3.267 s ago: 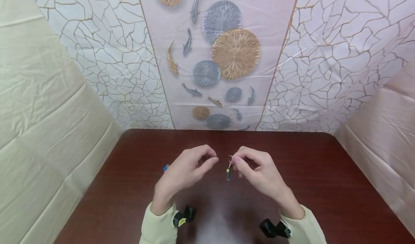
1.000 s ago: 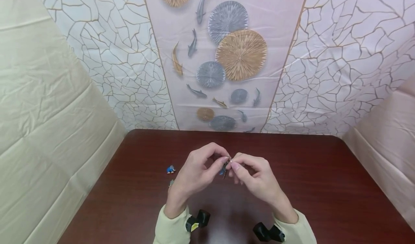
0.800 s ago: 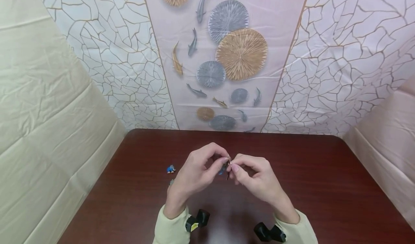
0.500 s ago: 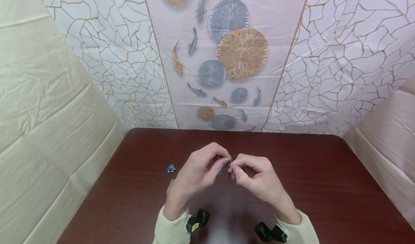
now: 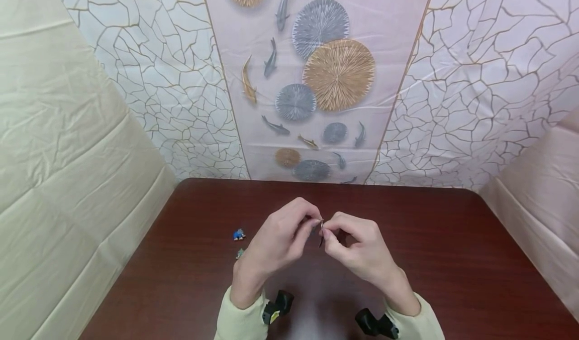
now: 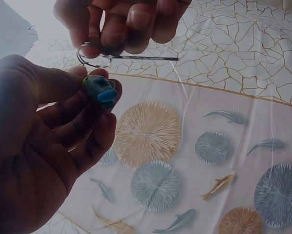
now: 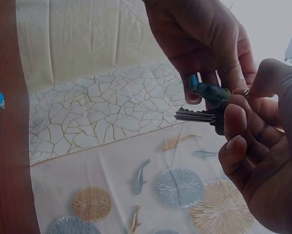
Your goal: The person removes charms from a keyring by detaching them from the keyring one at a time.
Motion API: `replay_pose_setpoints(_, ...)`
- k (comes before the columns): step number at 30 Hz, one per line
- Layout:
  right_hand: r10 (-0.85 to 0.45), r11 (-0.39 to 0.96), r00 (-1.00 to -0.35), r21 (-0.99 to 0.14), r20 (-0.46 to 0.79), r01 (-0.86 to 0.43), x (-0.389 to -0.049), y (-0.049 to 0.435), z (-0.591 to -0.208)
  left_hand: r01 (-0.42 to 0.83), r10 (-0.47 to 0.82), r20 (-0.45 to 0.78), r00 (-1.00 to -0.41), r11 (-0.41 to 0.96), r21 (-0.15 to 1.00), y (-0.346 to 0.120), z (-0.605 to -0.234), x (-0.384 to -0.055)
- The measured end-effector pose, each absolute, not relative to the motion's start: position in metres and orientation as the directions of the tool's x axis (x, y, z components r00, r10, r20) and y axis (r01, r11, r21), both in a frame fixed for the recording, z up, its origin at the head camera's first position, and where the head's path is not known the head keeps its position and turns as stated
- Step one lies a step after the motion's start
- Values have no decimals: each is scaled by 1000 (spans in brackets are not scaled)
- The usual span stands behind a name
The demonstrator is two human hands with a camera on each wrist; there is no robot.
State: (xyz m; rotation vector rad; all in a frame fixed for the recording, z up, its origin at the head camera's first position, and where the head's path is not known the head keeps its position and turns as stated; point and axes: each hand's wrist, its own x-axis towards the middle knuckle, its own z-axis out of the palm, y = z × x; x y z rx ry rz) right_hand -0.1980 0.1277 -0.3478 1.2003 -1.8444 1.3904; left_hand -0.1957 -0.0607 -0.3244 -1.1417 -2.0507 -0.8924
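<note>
Over the table, both hands meet at the fingertips. My left hand (image 5: pixel 273 239) pinches a small teal-and-blue figurine charm (image 6: pixel 101 91) between thumb and fingers. My right hand (image 5: pixel 362 244) pinches a thin metal key ring (image 6: pixel 90 54), its fingers nearly touching the left fingertips. A metal key (image 7: pixel 197 115) with a dark head hangs from the ring beside the right fingers; in the head view only a thin dark sliver of it shows. Charm and ring sit close together, and whether they are linked I cannot tell. In the head view the left fingers mostly hide the charm.
Left of the left hand, a blue figurine (image 5: pixel 238 234) and a greenish figurine (image 5: pixel 239 253) lie on the dark red-brown table (image 5: pixel 429 249). Patterned cloth (image 5: pixel 334 144) hangs behind the table's far edge. Black wrist cameras sit on both cuffs.
Since the oldest frame, my left hand has moved right to meet the right hand at the key ring. Over the last second both hands stay nearly in place, while the key shifts slightly and the charm becomes more hidden.
</note>
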Motion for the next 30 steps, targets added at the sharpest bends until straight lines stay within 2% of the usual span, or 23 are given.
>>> replay_pose_setpoints(5, -317, 122, -468, -454, 825, -883, -198, 127, -347, 875, 473, 762, -443, 412, 253, -60, -324, -195)
replay_pose_setpoints(18, -280, 89, -584, -585, 762, -806, -193, 132, -342, 869, 430, 773, -466, 384, 311, -54, -325, -192)
replay_pose_setpoints(24, -230, 134, -645, -632, 729, -763, -193, 135, -341, 846, 398, 763, -509, 395, 358, -52, -325, -191)
replay_pose_setpoints(30, -231, 193, -664, -636, 711, -748, -193, 137, -339, 839, 397, 760, -515, 414, 352, -50, -325, -189)
